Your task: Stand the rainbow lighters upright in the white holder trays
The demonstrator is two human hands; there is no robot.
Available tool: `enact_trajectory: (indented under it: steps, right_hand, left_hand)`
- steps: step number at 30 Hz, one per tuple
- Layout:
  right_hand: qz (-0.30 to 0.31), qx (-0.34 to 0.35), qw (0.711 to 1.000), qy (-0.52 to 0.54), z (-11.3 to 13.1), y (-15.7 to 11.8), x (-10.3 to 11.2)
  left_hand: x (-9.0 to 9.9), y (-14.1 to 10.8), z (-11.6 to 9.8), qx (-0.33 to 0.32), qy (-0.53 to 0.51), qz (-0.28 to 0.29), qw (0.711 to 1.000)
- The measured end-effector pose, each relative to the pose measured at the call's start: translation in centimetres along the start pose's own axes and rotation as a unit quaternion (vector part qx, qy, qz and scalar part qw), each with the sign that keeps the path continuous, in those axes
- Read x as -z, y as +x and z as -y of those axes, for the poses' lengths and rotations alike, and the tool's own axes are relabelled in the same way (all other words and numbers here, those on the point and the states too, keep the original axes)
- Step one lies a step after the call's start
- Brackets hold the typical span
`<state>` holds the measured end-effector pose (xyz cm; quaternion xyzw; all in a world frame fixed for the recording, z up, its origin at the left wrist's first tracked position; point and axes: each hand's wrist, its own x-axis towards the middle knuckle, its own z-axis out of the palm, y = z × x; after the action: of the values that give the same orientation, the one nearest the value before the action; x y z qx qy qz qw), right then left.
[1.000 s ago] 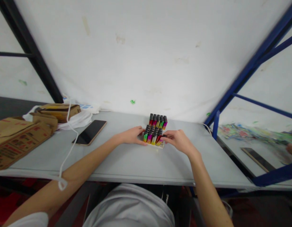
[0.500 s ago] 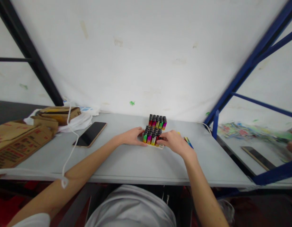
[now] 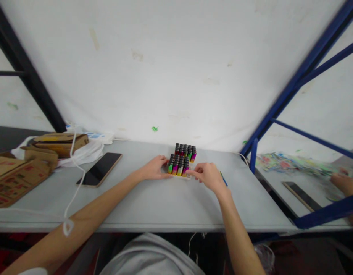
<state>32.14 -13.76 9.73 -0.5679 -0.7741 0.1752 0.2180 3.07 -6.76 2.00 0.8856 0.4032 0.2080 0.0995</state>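
Several lighters (image 3: 178,168) with black tops and bright green, magenta and yellow bodies stand upright in close rows in a pale tray (image 3: 176,176). My left hand (image 3: 155,169) closes around the tray's left end, thumb at the front and fingers behind. At its right end, my right hand (image 3: 206,175) has thumb and fingers pinched together beside the last lighters; what they hold, if anything, is hidden. Just behind stands a second block of lighters (image 3: 190,149). A loose blue lighter (image 3: 223,178) lies right of my right hand, partly covered by it.
A black phone (image 3: 100,169) lies to the left, near cardboard boxes (image 3: 24,177) and a white cable (image 3: 79,164). A blue metal frame (image 3: 279,99) rises at the right. Beyond it are another phone (image 3: 300,194) and another person's hand (image 3: 346,183).
My right hand has drawn slightly right, away from the front lighters, uncovering more of them. My left hand keeps its place at the tray. The whole view has shifted a little.
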Motion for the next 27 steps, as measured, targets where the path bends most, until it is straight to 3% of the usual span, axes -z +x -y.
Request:
enact_trajectory:
  steps: [4, 6, 8, 13, 15, 18, 22, 27]
  right_hand:
    - [-0.126, -0.050, 0.990, -0.025, -4.2, 1.4, 4.9]
    - [-0.109, -0.107, 0.986, -0.073, -6.2, 2.1, 6.8]
    - [-0.063, -0.134, 0.982, -0.121, -7.8, 2.6, 7.3]
    - [0.062, -0.129, 0.976, -0.167, -9.3, 2.9, 2.8]
    - [0.064, -0.131, 0.971, -0.189, -9.2, 3.3, 0.9]
    - [0.030, -0.082, 0.981, -0.175, -8.7, 4.3, -0.4]
    - [-0.040, -0.003, 0.999, 0.022, -7.7, 4.9, -0.2]
    - [-0.151, 0.016, 0.957, 0.249, -6.4, 4.4, -0.7]
  left_hand:
    - [-0.4, 0.7, 0.8, 0.015, 0.026, -0.010, 1.000]
    - [-0.5, 0.9, 1.1, 0.012, 0.033, -0.005, 0.999]
    - [-0.5, 0.9, 1.2, 0.009, 0.035, -0.004, 0.999]
    - [-0.6, 0.7, 1.1, 0.018, 0.037, -0.011, 0.999]
    - [-0.7, 0.7, 1.0, 0.023, 0.039, -0.015, 0.999]
    - [-1.0, 0.7, 0.6, 0.034, 0.056, -0.021, 0.998]
    - [-1.2, 0.8, 0.4, 0.036, 0.065, -0.019, 0.997]
    - [-0.6, 0.6, 1.0, 0.043, 0.023, -0.011, 0.999]
